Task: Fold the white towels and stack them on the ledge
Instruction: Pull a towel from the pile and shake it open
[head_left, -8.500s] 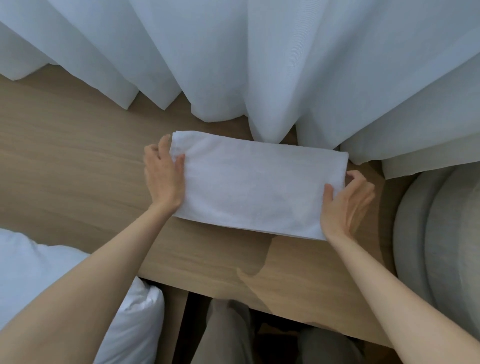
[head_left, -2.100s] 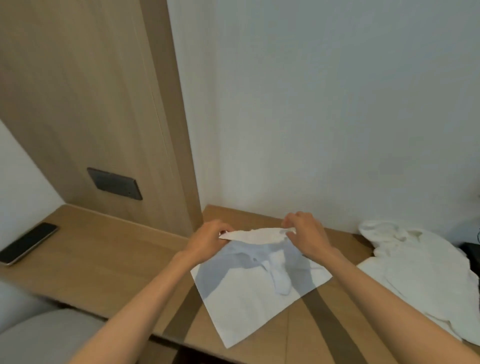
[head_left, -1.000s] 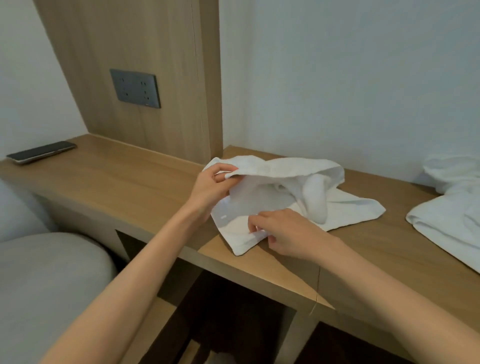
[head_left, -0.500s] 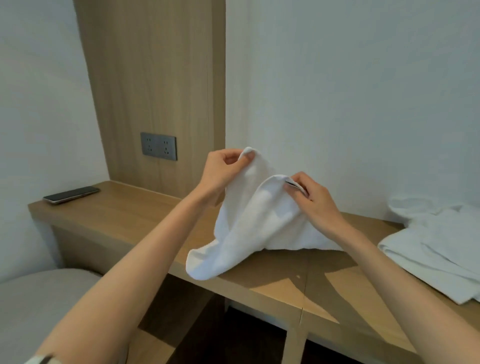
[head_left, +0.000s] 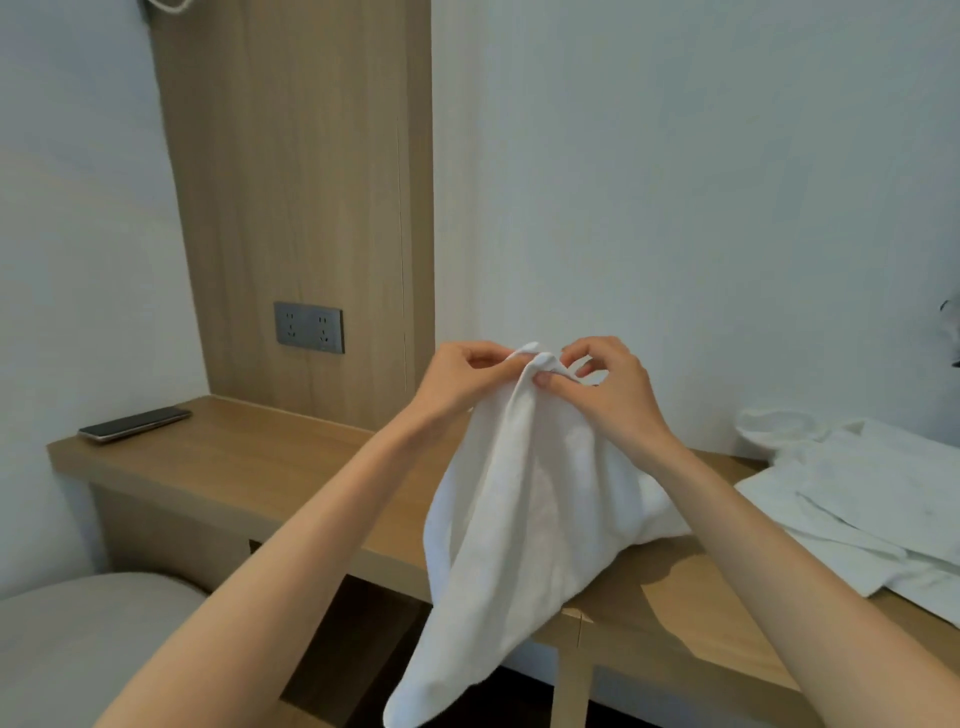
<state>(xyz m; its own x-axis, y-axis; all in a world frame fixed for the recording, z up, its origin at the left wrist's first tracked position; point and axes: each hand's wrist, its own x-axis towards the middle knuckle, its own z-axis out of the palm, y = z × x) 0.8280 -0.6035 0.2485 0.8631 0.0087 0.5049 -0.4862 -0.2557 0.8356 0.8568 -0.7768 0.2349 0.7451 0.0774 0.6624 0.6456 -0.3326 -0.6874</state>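
A white towel (head_left: 514, 525) hangs from both hands above the wooden ledge (head_left: 249, 462). My left hand (head_left: 462, 376) pinches its top edge, and my right hand (head_left: 605, 387) pinches the same edge right beside it. The towel's lower end drapes past the ledge's front edge, and part of it still lies on the ledge behind my right wrist. More white towels (head_left: 857, 499) lie in a loose heap on the ledge at the right.
A dark phone (head_left: 135, 423) lies on the ledge's left end. A grey socket plate (head_left: 309, 327) is set in the wooden wall panel. A grey cushioned seat (head_left: 78, 639) sits at the lower left. An open space runs under the ledge.
The hands have come together at the top of the towel, and the towel is lifted higher, so its lower end now hangs below the ledge's front edge.
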